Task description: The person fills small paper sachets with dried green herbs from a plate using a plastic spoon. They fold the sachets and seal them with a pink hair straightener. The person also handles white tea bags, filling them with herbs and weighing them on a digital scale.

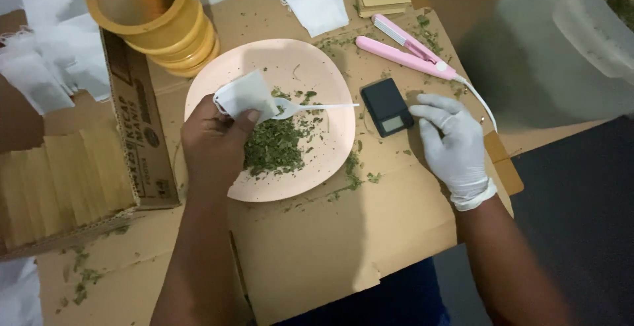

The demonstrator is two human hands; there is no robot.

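Cardboard (310, 247) bears one plate (330, 154), one scale (387, 106), one sealer (404, 50).

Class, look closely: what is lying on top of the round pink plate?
On the round pink plate lie a pile of chopped green dried leaves and a white plastic spoon. The bare left hand, holding a small white filter bag, covers the plate's left part.

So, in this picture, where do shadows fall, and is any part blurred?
Head view: the left hand casts a soft shadow over the pink plate; the gloved right hand shades the cardboard; the white tub looks soft; no strong glare.
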